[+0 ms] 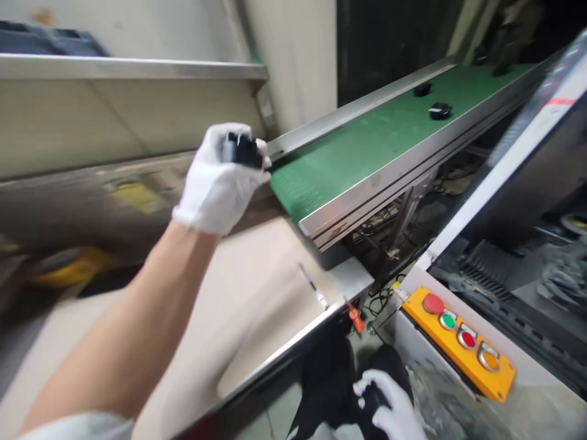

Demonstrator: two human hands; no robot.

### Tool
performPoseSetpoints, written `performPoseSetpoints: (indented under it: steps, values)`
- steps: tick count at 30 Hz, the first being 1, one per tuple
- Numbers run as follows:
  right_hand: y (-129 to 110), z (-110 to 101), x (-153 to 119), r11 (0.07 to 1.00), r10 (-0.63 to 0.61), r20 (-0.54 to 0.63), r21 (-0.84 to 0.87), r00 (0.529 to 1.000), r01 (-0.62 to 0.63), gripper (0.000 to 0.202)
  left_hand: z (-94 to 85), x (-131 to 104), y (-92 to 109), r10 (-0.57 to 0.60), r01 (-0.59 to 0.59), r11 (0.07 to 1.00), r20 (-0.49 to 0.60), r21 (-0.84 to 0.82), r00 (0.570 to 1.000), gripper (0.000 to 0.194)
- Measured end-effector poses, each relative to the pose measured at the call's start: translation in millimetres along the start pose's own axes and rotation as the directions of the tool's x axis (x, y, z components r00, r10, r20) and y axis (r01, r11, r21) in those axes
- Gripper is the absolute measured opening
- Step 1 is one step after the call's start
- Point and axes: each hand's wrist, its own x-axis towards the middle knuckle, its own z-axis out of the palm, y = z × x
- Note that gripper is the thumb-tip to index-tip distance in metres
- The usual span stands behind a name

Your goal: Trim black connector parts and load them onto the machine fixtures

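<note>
My left hand [215, 177], in a white glove, is closed around a small black plastic part [243, 150] and is held up beside the near end of the green conveyor belt [339, 165]. The fingers cover much of that part. Low in the view, over my lap, my right hand [392, 403], also gloved in white, is closed on another dark part [375, 398]. Its exact shape is hard to make out. Below the belt's end, a pale worktop [257, 275] stretches under my left arm.
Two black parts [440, 110] lie farther along the belt. A slim tool [314, 286] and an orange-handled tool [355, 319] are at the worktop's corner. To the right is a yellow button panel [458, 342] on a machine. A metal shelf [137, 67] runs along the upper left.
</note>
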Motion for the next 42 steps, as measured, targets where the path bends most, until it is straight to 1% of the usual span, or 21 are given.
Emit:
performPoseSetpoints:
  steps: [1, 2, 3, 5, 7, 8, 9, 10, 12, 14, 16, 19, 22, 25, 29, 33, 35, 37, 38, 40, 42]
  values:
    - [-11.4, 1.3, -2.7, 0.998, -0.05, 0.046, 0.045, 0.998, 0.048, 0.033, -12.7, -52.6, 10.0, -0.097, 0.099, 0.969, 0.018, -0.226, 0.995, 0.055]
    - [-25.6, 3.1, -5.2, 0.989, -0.12, 0.081, 0.096, 0.989, 0.112, 0.036, -19.9, -105.2, 18.2, -0.196, 0.174, 0.92, -0.027, -0.351, 0.98, 0.056]
    - [-41.8, 5.8, -7.0, 0.974, -0.199, 0.113, 0.131, 0.973, 0.184, 0.038, -21.7, -155.2, 24.4, -0.285, 0.222, 0.863, -0.076, -0.454, 0.955, 0.058]
    - [-76.1, 15.6, -9.3, 0.929, -0.355, 0.109, 0.153, 0.929, 0.337, 0.038, -12.6, -239.0, 31.6, -0.492, 0.363, 0.667, -0.019, -0.651, 0.871, 0.058]
    - [-104.7, 31.2, -12.4, 0.854, -0.489, 0.081, 0.247, 0.869, 0.458, 0.038, 4.8, -295.9, 33.3, -0.575, 0.422, 0.471, 0.093, -0.775, 0.813, 0.053]
    - [-114.3, 40.1, -15.5, 0.81, -0.54, 0.062, 0.31, 0.84, 0.498, 0.039, 13.8, -315.1, 33.1, -0.578, 0.424, 0.415, 0.127, -0.805, 0.806, 0.049]
    - [-120.2, 49.1, -20.0, 0.769, -0.578, 0.046, 0.363, 0.814, 0.526, 0.04, 22.0, -329.8, 32.7, -0.567, 0.417, 0.393, 0.141, -0.819, 0.811, 0.046]
    - [-122.2, 57.5, -25.8, 0.738, -0.605, 0.035, 0.401, 0.795, 0.543, 0.041, 29.1, -341.3, 32.4, -0.548, 0.404, 0.4, 0.139, -0.822, 0.825, 0.045]
    - [-115.2, 70.8, -39.8, 0.704, -0.638, 0.025, 0.426, 0.77, 0.569, 0.043, 39.7, -359.7, 31.9, -0.511, 0.375, 0.446, 0.112, -0.812, 0.852, 0.047]
    - [-97.0, 78.1, -53.8, 0.693, -0.647, 0.004, 0.42, 0.763, 0.586, 0.044, 46.3, -378.0, 31.1, -0.504, 0.362, 0.478, 0.088, -0.8, 0.859, 0.05]
    - [-72.9, 79.7, -65.4, 0.687, -0.644, -0.022, 0.423, 0.765, 0.591, 0.043, 50.2, -398.6, 29.1, -0.532, 0.382, 0.471, 0.089, -0.795, 0.842, 0.052]
    - [-36.5, 76.4, -76.9, 0.694, -0.614, -0.047, 0.443, 0.788, 0.567, 0.042, 53.9, -428.6, 23.0, -0.572, 0.435, 0.437, 0.13, -0.787, 0.81, 0.051]
    - [-10.4, 72.4, -82.8, 0.705, -0.576, -0.095, 0.445, 0.812, 0.552, 0.044, 57.4, -447.3, 15.2, -0.594, 0.48, 0.421, 0.166, -0.769, 0.787, 0.049]
    - [-1.4, 69.0, -84.7, 0.698, -0.555, -0.145, 0.455, 0.819, 0.554, 0.043, 62.2, -449.4, 10.2, -0.615, 0.523, 0.408, 0.198, -0.748, 0.763, 0.049]
    - [-10.3, 60.8, -79.3, 0.676, -0.571, -0.175, 0.455, 0.802, 0.58, 0.042, 70.1, -434.5, 5.8, -0.595, 0.552, 0.434, 0.234, -0.712, 0.769, 0.049]
    - [-24.8, 47.9, -65.3, 0.661, -0.62, -0.18, 0.404, 0.763, 0.632, 0.042, 76.0, -413.6, -5.4, -0.547, 0.534, 0.508, 0.226, -0.676, 0.806, 0.051]
    - [-33.4, 41.5, -57.9, 0.654, -0.652, -0.191, 0.349, 0.734, 0.671, 0.042, 78.9, -401.2, -11.3, -0.503, 0.514, 0.573, 0.221, -0.638, 0.836, 0.051]
    - [-44.9, 37.0, -51.9, 0.661, -0.68, -0.231, 0.216, 0.696, 0.718, 0.043, 83.9, -386.6, -14.3, -0.431, 0.458, 0.699, 0.188, -0.55, 0.883, 0.048]
    - [-51.6, 35.9, -49.4, 0.667, -0.696, -0.262, 0.109, 0.668, 0.737, 0.044, 87.6, -378.8, -14.4, -0.378, 0.403, 0.778, 0.153, -0.482, 0.913, 0.047]
    - [-65.3, 36.3, -44.6, 0.649, -0.749, -0.313, -0.168, 0.584, 0.742, 0.049, 97.2, -363.5, -12.8, -0.255, 0.262, 0.913, 0.063, -0.313, 0.965, 0.044]
    - [-76.6, 39.5, -38.8, 0.584, -0.812, -0.322, -0.427, 0.487, 0.691, 0.06, 107.8, -350.6, -11.1, -0.157, 0.153, 0.974, -0.011, -0.167, 0.987, 0.051]
